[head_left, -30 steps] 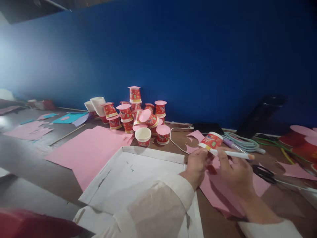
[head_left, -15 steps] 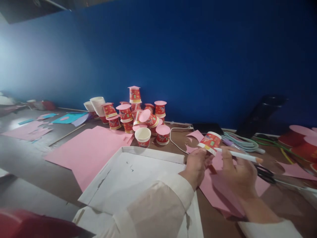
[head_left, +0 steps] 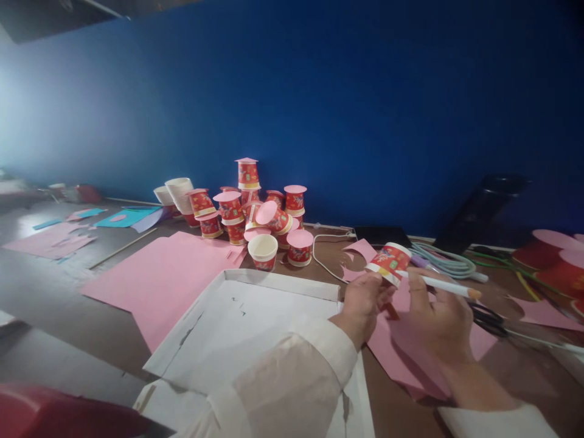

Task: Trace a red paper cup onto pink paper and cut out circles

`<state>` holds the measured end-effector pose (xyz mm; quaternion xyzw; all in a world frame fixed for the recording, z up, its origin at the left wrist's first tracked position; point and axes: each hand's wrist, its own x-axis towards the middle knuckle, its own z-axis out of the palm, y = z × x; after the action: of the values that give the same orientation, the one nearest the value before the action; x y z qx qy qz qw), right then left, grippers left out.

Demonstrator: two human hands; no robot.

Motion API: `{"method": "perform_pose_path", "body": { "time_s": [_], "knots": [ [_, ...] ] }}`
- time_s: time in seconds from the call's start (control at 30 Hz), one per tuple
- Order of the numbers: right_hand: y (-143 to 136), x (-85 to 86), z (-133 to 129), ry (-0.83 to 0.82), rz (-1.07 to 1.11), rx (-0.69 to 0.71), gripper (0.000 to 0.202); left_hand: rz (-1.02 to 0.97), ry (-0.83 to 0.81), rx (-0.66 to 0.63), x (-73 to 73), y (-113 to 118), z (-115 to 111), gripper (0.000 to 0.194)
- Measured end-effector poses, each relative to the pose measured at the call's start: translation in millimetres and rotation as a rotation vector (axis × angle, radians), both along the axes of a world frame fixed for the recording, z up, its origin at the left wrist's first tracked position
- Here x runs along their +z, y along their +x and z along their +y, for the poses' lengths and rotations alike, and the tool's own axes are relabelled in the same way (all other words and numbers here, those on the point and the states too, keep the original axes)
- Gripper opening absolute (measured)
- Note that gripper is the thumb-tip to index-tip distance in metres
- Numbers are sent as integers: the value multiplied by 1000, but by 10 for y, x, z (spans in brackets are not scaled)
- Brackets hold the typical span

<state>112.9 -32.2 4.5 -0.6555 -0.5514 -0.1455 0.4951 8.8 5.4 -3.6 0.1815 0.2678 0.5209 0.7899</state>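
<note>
The left hand [head_left: 361, 304] has its grip closed on a red cup [head_left: 389, 260]. The right hand [head_left: 442, 322] pinches a white pen [head_left: 446, 285] beside it.

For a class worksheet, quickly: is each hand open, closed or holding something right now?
Left hand: closed, holding a red paper cup.
Right hand: closed, holding a white pen-like stick.

The held cup [head_left: 390, 258] looks smooth paper, the pen [head_left: 449, 285] smooth — pink sheet [head_left: 171, 274] matt, tabletop [head_left: 48, 289] glossy.
</note>
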Motion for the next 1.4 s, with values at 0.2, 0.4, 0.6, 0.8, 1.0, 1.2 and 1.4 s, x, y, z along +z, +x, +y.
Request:
{"method": "perform_pose_path", "body": {
  "time_s": [0.2,0.4,0.6,0.8,1.0,1.2,1.4],
  "knots": [
    [15,-20,14,14,-62,5,36,-1,81,6,-42,8,-1,43],
    [4,12,-16,-26,-77,9,37,5,73,9,-33,5,-10,45],
    [53,-6,6,-59,7,-97,56,26,76,12,-35,2,-9,43],
    [97,5,36,-24,-1,-110,70,25,98,5,-56,8,-1,48],
    [116,-8,51,-5,-87,-161,74,14,98,-9,-37,-4,-10,46],
    [140,-41,52,-15,-118,-168,66,11,77,-8,-22,0,-13,45],
    [128,-37,42,2,-72,-140,56,22,96,-25,-38,-9,-10,38]
  ]
}}
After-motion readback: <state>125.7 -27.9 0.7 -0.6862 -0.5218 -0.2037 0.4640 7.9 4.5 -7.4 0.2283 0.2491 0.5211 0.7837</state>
